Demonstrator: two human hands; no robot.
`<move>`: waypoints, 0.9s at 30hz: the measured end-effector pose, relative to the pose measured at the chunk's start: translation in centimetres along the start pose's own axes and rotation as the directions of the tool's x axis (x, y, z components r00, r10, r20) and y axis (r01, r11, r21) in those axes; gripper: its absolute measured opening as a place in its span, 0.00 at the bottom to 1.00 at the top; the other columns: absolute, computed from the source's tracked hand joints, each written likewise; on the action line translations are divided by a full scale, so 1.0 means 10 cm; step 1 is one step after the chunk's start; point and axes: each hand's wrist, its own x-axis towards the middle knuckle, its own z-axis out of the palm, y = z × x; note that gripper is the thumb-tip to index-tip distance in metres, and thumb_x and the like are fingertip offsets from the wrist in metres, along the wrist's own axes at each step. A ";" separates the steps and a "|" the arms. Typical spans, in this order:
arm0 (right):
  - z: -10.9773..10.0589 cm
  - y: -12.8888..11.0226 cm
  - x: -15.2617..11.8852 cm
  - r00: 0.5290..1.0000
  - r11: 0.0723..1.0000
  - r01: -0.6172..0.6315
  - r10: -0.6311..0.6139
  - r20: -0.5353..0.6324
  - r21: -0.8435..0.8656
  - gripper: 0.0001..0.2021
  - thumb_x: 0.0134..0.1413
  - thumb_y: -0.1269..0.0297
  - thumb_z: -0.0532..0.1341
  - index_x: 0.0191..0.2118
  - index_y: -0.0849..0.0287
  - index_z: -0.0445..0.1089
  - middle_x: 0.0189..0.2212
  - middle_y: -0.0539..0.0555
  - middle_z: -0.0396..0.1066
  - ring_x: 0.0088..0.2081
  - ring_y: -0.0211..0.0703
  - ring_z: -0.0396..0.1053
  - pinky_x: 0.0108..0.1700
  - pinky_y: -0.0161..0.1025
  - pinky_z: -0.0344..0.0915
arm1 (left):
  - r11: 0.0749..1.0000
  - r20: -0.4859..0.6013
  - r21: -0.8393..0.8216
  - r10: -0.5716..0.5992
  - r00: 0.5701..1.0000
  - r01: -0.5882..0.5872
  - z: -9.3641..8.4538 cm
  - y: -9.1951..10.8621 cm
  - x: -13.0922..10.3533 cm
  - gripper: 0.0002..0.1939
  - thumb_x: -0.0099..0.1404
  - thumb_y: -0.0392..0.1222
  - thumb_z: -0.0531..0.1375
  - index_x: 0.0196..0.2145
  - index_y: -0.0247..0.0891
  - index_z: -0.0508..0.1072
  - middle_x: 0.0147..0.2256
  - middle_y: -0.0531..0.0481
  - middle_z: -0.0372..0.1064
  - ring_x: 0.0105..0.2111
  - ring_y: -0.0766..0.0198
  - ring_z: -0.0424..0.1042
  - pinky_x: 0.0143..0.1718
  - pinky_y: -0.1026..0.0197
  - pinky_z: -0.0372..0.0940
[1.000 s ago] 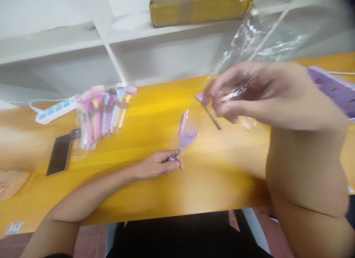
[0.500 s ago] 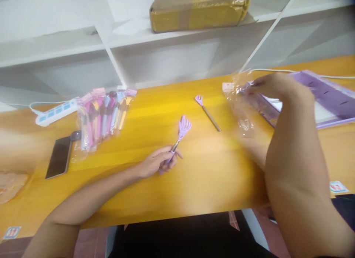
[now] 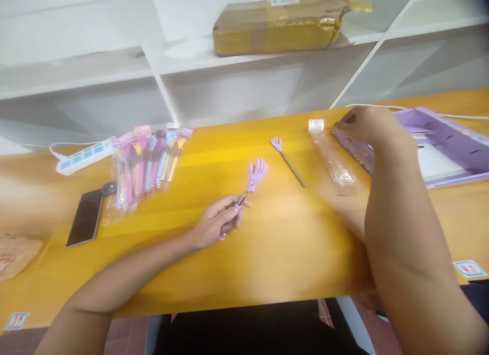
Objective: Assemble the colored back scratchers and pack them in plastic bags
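Note:
My left hand (image 3: 219, 220) is closed round the handle of a lilac telescopic back scratcher (image 3: 257, 174), its hand-shaped head pointing up and away from me. To the right of it, a second back scratcher (image 3: 292, 166) with a lilac head and bare metal rod lies on the table. A clear plastic sleeve (image 3: 332, 159) with a white header lies flat further right. Just beyond that sleeve hovers my right hand (image 3: 362, 123), its fingers loosely bent with nothing visible in them, beside the purple box (image 3: 451, 179).
Several packaged back scratchers (image 3: 148, 164) lie at the left, near a white power strip (image 3: 86, 155) and a dark phone (image 3: 84, 217). An orange packet (image 3: 19, 255) lies at the far left. A taped cardboard box (image 3: 278, 31) sits on the white shelf behind.
My right hand has let go of the plastic sleeve, which now lies on the table. My left hand keeps its hold on the back scratcher, whose head has turned slightly. The view has shifted slightly.

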 end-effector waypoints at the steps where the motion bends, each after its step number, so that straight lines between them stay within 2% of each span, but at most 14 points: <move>1: -0.02 -0.12 -0.02 0.994 1.000 0.020 -0.019 0.108 -0.008 0.11 0.49 0.68 0.77 0.23 0.62 0.76 0.16 0.49 0.67 0.19 0.32 0.55 0.29 0.41 0.48 | 0.999 -0.036 0.017 0.044 0.998 -0.044 0.00 0.01 -0.01 0.24 0.76 0.59 0.59 0.59 0.39 0.70 0.32 0.56 0.65 0.21 0.73 0.50 0.20 0.67 0.49; 2: -0.04 -0.28 -0.05 0.965 0.999 0.034 -0.030 0.260 -0.012 0.11 0.53 0.64 0.76 0.26 0.62 0.78 0.18 0.49 0.70 0.20 0.33 0.59 0.28 0.39 0.49 | 0.995 -0.067 0.053 0.086 0.994 -0.082 0.00 0.02 -0.02 0.24 0.76 0.59 0.60 0.59 0.39 0.69 0.33 0.55 0.65 0.22 0.73 0.52 0.21 0.67 0.51; 3: -0.04 -0.47 -0.12 0.900 0.996 0.080 -0.086 0.428 0.031 0.13 0.56 0.59 0.75 0.29 0.62 0.79 0.20 0.49 0.72 0.21 0.33 0.61 0.28 0.37 0.51 | 0.989 -0.096 0.104 0.117 0.988 -0.107 0.00 0.04 -0.03 0.23 0.76 0.57 0.61 0.58 0.40 0.68 0.35 0.55 0.65 0.23 0.72 0.54 0.23 0.67 0.54; 4: -0.03 -0.68 -0.21 0.787 0.980 0.147 -0.199 0.584 0.136 0.15 0.57 0.55 0.75 0.30 0.62 0.79 0.22 0.49 0.73 0.23 0.33 0.64 0.27 0.36 0.52 | 0.980 -0.125 0.165 0.134 0.983 -0.113 -0.01 0.06 -0.04 0.20 0.75 0.54 0.62 0.57 0.41 0.68 0.35 0.55 0.64 0.24 0.72 0.57 0.24 0.67 0.56; 5: 0.00 -0.90 -0.32 0.652 0.937 0.208 -0.346 0.675 0.280 0.18 0.57 0.51 0.75 0.30 0.61 0.78 0.23 0.48 0.73 0.24 0.33 0.65 0.27 0.34 0.54 | 0.968 -0.153 0.230 0.134 0.979 -0.097 -0.01 0.08 -0.05 0.17 0.75 0.50 0.62 0.55 0.42 0.68 0.35 0.56 0.64 0.25 0.72 0.58 0.26 0.67 0.58; 6: 0.06 -1.13 -0.45 0.537 0.872 0.241 -0.485 0.690 0.426 0.20 0.58 0.47 0.75 0.29 0.60 0.77 0.24 0.47 0.72 0.26 0.33 0.65 0.28 0.33 0.56 | 0.953 -0.175 0.296 0.121 0.977 -0.065 -0.01 0.10 -0.05 0.13 0.74 0.46 0.63 0.51 0.42 0.68 0.35 0.57 0.62 0.26 0.71 0.59 0.28 0.66 0.60; 7: 0.13 -1.35 -0.59 0.482 0.807 0.245 -0.582 0.655 0.537 0.22 0.60 0.44 0.73 0.29 0.60 0.75 0.23 0.46 0.70 0.25 0.32 0.63 0.28 0.33 0.56 | 0.930 -0.194 0.366 0.111 0.975 -0.033 -0.02 0.12 -0.05 0.10 0.72 0.43 0.63 0.47 0.42 0.67 0.34 0.58 0.61 0.26 0.71 0.60 0.29 0.66 0.60; 10: 0.40 -1.90 -1.05 0.414 0.676 0.240 -0.721 0.556 0.697 0.22 0.67 0.44 0.68 0.31 0.59 0.76 0.23 0.46 0.69 0.25 0.33 0.62 0.29 0.34 0.58 | 0.806 -0.218 0.592 0.134 0.967 0.022 -0.07 0.17 -0.04 0.09 0.68 0.39 0.64 0.39 0.42 0.65 0.31 0.58 0.62 0.26 0.69 0.62 0.29 0.64 0.59; 11: 0.50 -2.03 -1.18 0.407 0.641 0.226 -0.746 0.527 0.733 0.21 0.71 0.47 0.65 0.32 0.59 0.77 0.25 0.48 0.73 0.27 0.35 0.65 0.32 0.34 0.62 | 0.754 -0.217 0.656 0.155 0.964 0.027 -0.09 0.19 -0.03 0.08 0.67 0.39 0.63 0.38 0.42 0.65 0.31 0.57 0.63 0.27 0.67 0.63 0.29 0.64 0.59; 15: 0.81 -2.34 -1.56 0.541 0.539 0.110 -0.737 0.405 0.835 0.20 0.77 0.55 0.57 0.38 0.59 0.81 0.38 0.53 0.83 0.38 0.39 0.78 0.47 0.38 0.71 | 0.508 -0.210 0.859 0.235 0.949 0.065 -0.19 0.27 0.01 0.05 0.67 0.35 0.61 0.34 0.41 0.67 0.29 0.54 0.67 0.29 0.63 0.67 0.33 0.61 0.59; 18: 0.94 -2.41 -1.67 0.643 0.473 -0.014 -0.671 0.370 0.881 0.23 0.77 0.50 0.57 0.36 0.60 0.80 0.38 0.55 0.83 0.40 0.42 0.79 0.48 0.39 0.73 | 0.262 -0.218 0.956 0.348 0.912 0.129 -0.27 0.30 0.03 0.08 0.70 0.36 0.60 0.32 0.41 0.66 0.29 0.51 0.68 0.30 0.60 0.67 0.33 0.60 0.57; 20: 0.98 -2.43 -1.71 0.692 0.454 -0.033 -0.632 0.348 0.890 0.24 0.76 0.47 0.57 0.36 0.60 0.79 0.36 0.54 0.82 0.40 0.41 0.79 0.47 0.38 0.73 | 0.136 -0.182 0.981 0.434 0.882 0.136 -0.34 0.29 0.04 0.09 0.70 0.35 0.59 0.31 0.41 0.66 0.29 0.50 0.68 0.30 0.59 0.67 0.33 0.59 0.55; 23: 1.00 -2.45 -1.77 0.736 0.460 -0.006 -0.599 0.316 0.888 0.25 0.75 0.45 0.59 0.33 0.60 0.76 0.30 0.51 0.76 0.34 0.38 0.73 0.40 0.36 0.69 | 0.015 -0.090 0.995 0.517 0.851 0.096 -0.44 0.25 0.05 0.13 0.70 0.33 0.57 0.27 0.41 0.64 0.25 0.51 0.64 0.28 0.60 0.63 0.31 0.59 0.51; 27: 0.99 -2.45 -1.85 0.738 0.500 0.027 -0.594 0.320 0.865 0.26 0.75 0.45 0.56 0.30 0.59 0.70 0.25 0.48 0.65 0.28 0.35 0.61 0.32 0.35 0.61 | -0.095 0.022 0.995 0.558 0.830 0.038 -0.57 0.24 0.10 0.17 0.69 0.33 0.56 0.22 0.41 0.62 0.19 0.53 0.56 0.22 0.63 0.56 0.27 0.59 0.45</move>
